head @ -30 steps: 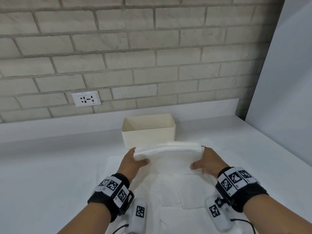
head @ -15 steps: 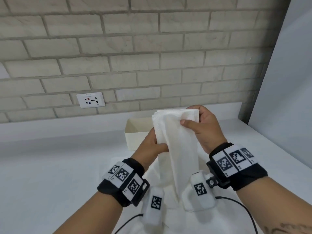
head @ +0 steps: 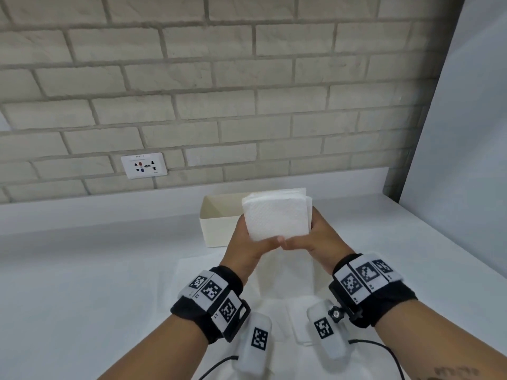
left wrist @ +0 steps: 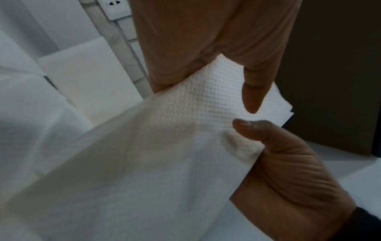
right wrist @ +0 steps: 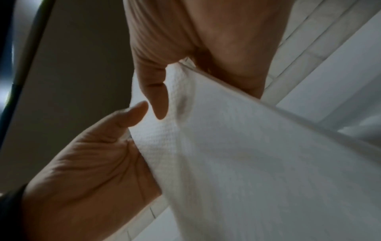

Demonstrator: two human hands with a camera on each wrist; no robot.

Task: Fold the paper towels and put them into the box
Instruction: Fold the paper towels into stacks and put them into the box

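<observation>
A: Status of folding?
B: Folded towel [head: 277, 216] held upright, left hand [head: 247, 242] and right hand [head: 319, 239] clamped on its edges, above box [head: 216, 226].
A: Remaining?
B: Insertion; more towels [head: 274, 305] at 6 o'clock on bench [head: 82, 270].

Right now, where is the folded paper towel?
In the head view the folded paper towel is held up between the left hand and right hand, in front of the box.
</observation>
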